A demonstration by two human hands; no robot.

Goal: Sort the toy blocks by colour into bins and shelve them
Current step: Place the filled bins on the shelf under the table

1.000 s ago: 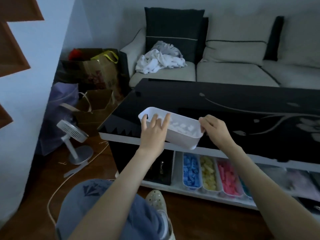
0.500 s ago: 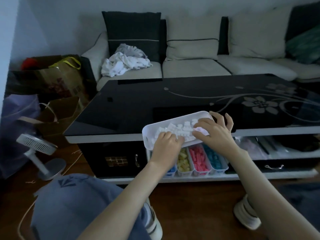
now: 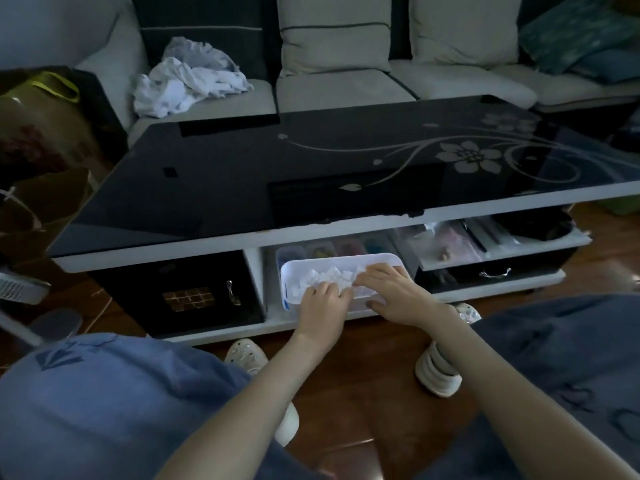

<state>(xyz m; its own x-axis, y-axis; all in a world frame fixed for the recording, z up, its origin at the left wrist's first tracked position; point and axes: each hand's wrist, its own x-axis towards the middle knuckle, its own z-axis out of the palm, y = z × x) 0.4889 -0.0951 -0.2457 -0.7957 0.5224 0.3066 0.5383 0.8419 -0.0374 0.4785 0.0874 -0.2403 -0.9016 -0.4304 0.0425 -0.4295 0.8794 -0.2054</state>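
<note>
Your left hand (image 3: 323,301) and right hand (image 3: 393,294) both grip the white bin (image 3: 343,258) of blocks (image 3: 325,277) at the lower shelf (image 3: 242,329).

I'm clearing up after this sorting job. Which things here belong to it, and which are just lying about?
Part of the job:
- white bin of white blocks, gripped by the left hand and right hand
- coloured bins behind it on the lower shelf

Just lying about:
- crumpled clothes on the sofa
- paper bags
- fan
</note>
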